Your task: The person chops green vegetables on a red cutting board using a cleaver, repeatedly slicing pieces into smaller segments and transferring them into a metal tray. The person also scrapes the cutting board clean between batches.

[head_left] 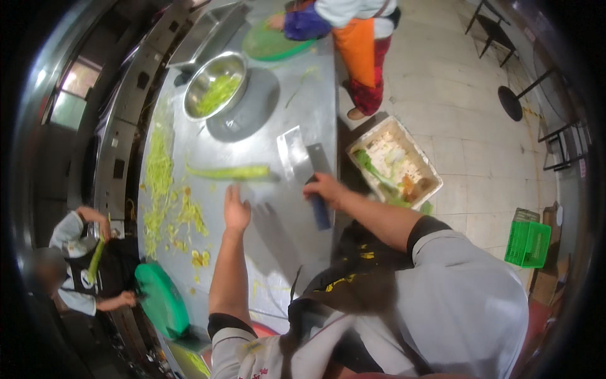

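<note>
My right hand (324, 189) is closed round the dark handle of a cleaver (293, 153). Its broad blade points away from me over the metal table, and the end of the handle sticks out below my fist. A long peeled green vegetable stalk (233, 172) lies crosswise to the left of the blade, its thin end toward the left. Just on the near side of the stalk is my left hand (237, 210), fingers stretched out and holding nothing; whether the fingertips touch the stalk I cannot tell.
Green peelings (158, 174) spread along the table's left side. A steel bowl (215, 86) with cut green pieces stands farther back. Past the right edge is a white foam box (395, 161) of scraps. Co-workers stand at the far end and left, near green round boards (161, 300).
</note>
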Demonstrator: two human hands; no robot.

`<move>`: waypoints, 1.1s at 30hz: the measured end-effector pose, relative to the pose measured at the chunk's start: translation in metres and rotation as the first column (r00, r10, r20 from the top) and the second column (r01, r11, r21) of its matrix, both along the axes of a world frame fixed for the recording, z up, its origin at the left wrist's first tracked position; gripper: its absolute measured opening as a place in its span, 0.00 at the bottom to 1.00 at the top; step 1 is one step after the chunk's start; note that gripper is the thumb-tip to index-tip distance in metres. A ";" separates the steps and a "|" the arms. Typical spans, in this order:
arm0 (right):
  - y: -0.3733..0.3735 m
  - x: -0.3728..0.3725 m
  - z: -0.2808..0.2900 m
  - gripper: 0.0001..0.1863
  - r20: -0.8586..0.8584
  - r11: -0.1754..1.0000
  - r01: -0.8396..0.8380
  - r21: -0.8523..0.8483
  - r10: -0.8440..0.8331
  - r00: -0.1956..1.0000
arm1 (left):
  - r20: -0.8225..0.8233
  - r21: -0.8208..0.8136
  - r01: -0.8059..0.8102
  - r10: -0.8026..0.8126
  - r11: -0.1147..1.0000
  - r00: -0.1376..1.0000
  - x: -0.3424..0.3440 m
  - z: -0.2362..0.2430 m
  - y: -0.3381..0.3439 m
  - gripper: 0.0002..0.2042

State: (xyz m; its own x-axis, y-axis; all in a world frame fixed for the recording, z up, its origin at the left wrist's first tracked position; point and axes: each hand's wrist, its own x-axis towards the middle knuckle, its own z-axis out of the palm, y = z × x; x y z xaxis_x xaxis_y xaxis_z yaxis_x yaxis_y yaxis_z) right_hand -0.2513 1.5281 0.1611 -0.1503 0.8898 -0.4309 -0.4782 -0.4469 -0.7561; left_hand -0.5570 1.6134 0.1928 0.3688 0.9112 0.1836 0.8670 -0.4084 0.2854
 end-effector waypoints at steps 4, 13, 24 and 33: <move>0.003 -0.002 0.002 0.13 0.094 0.999 0.026 0.042 -0.030 0.995 | -0.302 0.062 0.137 -0.112 0.989 0.947 0.022 -0.017 0.070 0.26; 0.007 0.002 -0.018 0.14 0.022 0.999 -0.034 -0.001 0.034 0.999 | -0.499 -0.126 0.160 -0.202 0.979 0.843 0.056 -0.016 0.107 0.18; 0.004 0.006 0.018 0.15 0.201 0.991 -0.132 -0.030 0.135 0.970 | 0.168 0.503 -0.012 -0.084 0.864 0.982 -0.008 0.113 -0.029 0.22; 0.017 0.007 -0.022 0.11 0.065 0.995 -0.102 0.016 0.100 0.993 | 0.079 0.646 -0.248 0.260 0.722 0.963 -0.082 0.260 -0.279 0.27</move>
